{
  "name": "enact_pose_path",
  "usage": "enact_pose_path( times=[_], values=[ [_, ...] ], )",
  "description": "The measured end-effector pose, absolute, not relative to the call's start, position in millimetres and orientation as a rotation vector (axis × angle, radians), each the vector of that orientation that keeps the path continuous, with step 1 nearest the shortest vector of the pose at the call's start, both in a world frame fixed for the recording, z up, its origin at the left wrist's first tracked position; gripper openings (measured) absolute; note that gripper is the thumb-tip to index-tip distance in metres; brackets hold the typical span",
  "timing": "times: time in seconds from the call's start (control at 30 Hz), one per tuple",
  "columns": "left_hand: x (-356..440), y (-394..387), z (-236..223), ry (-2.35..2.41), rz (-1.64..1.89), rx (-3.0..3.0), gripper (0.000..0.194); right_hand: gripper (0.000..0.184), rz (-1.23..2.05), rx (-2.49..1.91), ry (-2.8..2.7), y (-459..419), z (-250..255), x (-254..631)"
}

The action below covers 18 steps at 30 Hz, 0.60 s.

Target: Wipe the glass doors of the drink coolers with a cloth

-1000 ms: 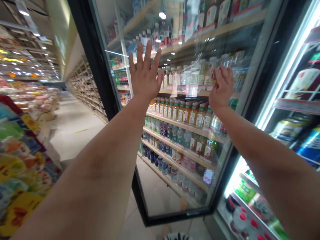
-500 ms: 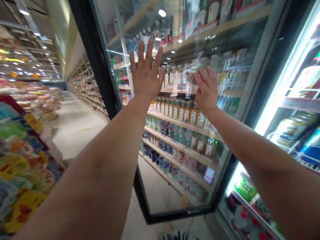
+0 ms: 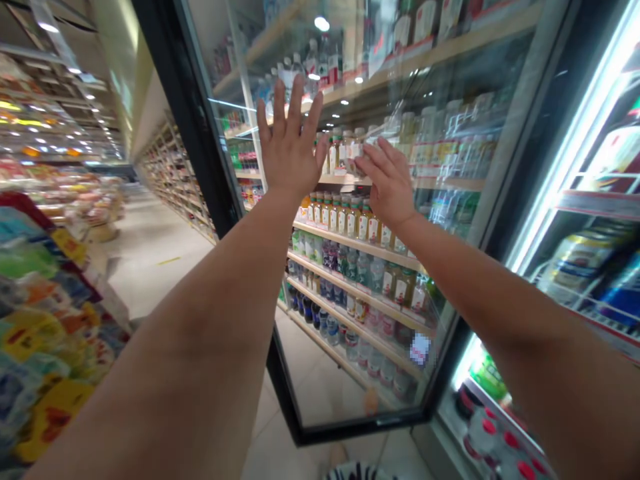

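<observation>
My left hand (image 3: 293, 150) is spread flat against the glass door (image 3: 325, 407), holding nothing. To its right, my right hand (image 3: 393, 187) is at the same pane with its fingers bent and pressed together. A pale patch shows at those fingertips; whether it is a small wipe or a reflection is unclear. The door stands open on a dark frame (image 3: 177, 127). Bottles with white labels (image 3: 350, 220) line wooden shelves seen through or mirrored in the glass.
On the right is a lit fridge interior with cans (image 3: 580, 257) and red-capped bottles (image 3: 487, 427). Bagged goods (image 3: 45, 400) fill a display at the left. An aisle floor (image 3: 150, 260) runs back beside long shelves (image 3: 173, 177). Something black-and-white striped (image 3: 357, 471) shows at the bottom edge.
My right hand has moved left across the glass, closer to my left hand, and the pale patch has moved with it. My left hand stays in place.
</observation>
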<state>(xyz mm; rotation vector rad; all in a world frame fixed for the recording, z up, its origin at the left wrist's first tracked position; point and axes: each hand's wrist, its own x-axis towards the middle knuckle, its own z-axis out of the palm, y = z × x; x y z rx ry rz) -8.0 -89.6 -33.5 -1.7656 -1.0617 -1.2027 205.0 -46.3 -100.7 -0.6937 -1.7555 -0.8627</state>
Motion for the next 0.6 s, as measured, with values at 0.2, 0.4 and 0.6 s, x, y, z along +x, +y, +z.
enact_pose_path(
  times=[0.2,0.4,0.6],
  values=[
    [-9,-87,-34,-1.050,-1.174,-1.741,0.065,0.051,-0.872,-0.656,-1.748,-41,-90,202],
    [-9,-87,-34,-1.036,-1.180,-1.733,0.068,0.052,-0.884,-0.653,-1.677,-35,-75,196],
    [-9,-87,-33,-1.082,-1.157,-1.722,0.067,0.048,-0.881,-0.647,-1.732,-40,-71,195]
  ],
)
